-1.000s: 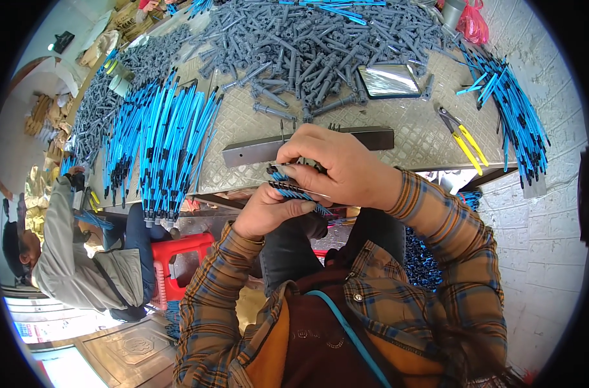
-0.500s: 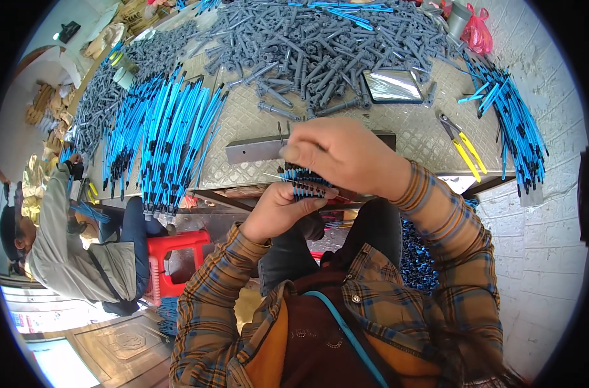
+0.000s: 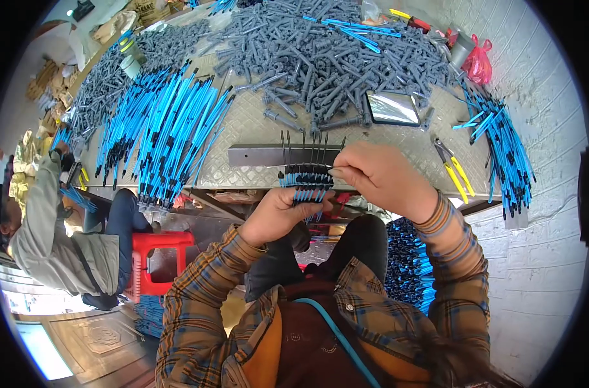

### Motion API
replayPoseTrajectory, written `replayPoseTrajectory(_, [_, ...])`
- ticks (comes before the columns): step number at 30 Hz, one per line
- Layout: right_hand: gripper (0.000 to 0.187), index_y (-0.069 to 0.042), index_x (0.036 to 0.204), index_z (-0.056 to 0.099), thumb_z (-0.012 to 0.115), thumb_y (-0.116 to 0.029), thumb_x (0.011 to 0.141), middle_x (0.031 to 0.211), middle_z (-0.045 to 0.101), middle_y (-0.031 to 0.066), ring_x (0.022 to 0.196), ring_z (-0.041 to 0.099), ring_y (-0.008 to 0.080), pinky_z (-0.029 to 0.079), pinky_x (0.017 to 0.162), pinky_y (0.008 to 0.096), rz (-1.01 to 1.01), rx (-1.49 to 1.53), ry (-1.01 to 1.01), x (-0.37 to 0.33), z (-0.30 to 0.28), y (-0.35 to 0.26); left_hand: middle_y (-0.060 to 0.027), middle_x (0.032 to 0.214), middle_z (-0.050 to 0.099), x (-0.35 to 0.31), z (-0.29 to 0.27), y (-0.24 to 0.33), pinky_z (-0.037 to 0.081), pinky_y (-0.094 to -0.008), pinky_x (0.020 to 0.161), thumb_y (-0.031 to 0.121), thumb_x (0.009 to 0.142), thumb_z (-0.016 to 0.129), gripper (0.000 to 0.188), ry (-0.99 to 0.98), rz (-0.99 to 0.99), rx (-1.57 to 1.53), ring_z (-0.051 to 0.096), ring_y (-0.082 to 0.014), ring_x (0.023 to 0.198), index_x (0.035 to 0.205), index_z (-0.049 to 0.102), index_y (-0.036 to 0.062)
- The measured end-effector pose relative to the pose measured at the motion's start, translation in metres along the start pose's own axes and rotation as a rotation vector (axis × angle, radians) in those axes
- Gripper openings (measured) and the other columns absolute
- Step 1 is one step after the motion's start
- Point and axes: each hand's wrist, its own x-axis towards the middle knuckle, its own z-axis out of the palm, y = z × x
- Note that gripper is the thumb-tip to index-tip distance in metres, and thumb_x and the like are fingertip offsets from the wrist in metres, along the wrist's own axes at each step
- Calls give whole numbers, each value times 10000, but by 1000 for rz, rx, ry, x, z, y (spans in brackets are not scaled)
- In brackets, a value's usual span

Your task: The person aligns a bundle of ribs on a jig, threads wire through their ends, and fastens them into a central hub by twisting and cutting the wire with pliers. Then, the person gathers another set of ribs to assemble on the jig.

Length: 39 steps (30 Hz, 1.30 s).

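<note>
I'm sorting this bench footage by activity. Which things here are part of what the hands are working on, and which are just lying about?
In use: bundle of blue-and-black pieces gripped by the left hand; right hand at its top end; grey metal bar just behind.

Lying about: yellow-handled pliers, small mirror, grey parts heap, red bag.

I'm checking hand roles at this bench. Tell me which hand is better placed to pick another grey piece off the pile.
Probably the right hand. It pinches only at the bundle's end, nearer the grey pieces. The left hand is wrapped around the bundle of blue tubes, carrying it.
</note>
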Motion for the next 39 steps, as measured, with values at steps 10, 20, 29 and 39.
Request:
replayPoseTrajectory(10, [115, -35, 878, 562, 564, -136, 823, 746, 563, 134, 681, 554, 296, 427, 590, 339, 43, 90, -200, 19, -10, 7, -50, 987, 636, -7, -9, -3, 440, -260, 862, 4, 864, 522, 210, 1, -26, -188, 572, -124, 963, 1061, 596, -7])
replayPoseTrajectory(20, [144, -22, 872, 566, 576, -151, 810, 793, 586, 175, 723, 565, 335, 447, 646, 372, 374, -475, -63, 0, -37, 207, -59, 1015, 637, -8, -18, 0, 433, -259, 856, 38, 862, 544, 197, 6, -69, -142, 568, -120, 964, 1042, 616, 0])
replayPoseTrajectory(29, [150, -26, 824, 587, 572, -174, 808, 775, 570, 196, 739, 557, 368, 436, 646, 412, 371, -430, 2, -6, -49, 206, -71, 1018, 635, -6, -15, -1, 429, -270, 860, 48, 862, 550, 188, -2, -89, -241, 570, -131, 963, 1028, 616, -12])
replayPoseTrajectory(39, [150, -36, 813, 592, 566, -184, 813, 744, 568, 187, 723, 558, 363, 437, 641, 421, 315, -509, 138, -12, -49, 198, -127, 1004, 638, -2, -13, 3, 445, -309, 865, 57, 853, 558, 187, 35, -86, -212, 593, -192, 960, 1011, 615, -25])
